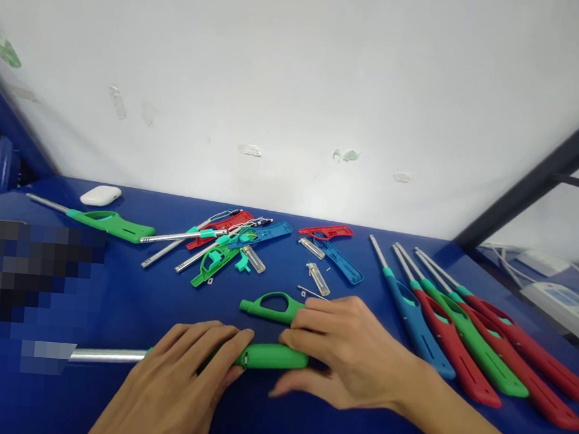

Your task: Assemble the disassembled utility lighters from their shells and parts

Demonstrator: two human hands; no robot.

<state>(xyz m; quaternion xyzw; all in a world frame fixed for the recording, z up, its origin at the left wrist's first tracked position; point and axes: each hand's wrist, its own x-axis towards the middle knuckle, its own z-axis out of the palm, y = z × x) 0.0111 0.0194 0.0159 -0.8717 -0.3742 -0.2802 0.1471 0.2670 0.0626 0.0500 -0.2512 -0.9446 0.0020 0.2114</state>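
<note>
With our left hand (182, 372) we are grasping a green lighter (276, 358) at the near side of the blue table (162, 307), its silver tube (108, 356) pointing left. Our right hand (346, 352) is reaching over the lighter's back end, thumb standing apart below; we cannot tell whether it is gripping or only touching. A handle shell (267, 310) is lying just beyond, partly hiding behind our right fingers. Farther back, loose parts (271, 234) and clear tanks (318, 279) are lying scattered. Five lighters (480, 346) are lining our right; another lighter (128, 229) is lying near a white case (101, 195).
</note>
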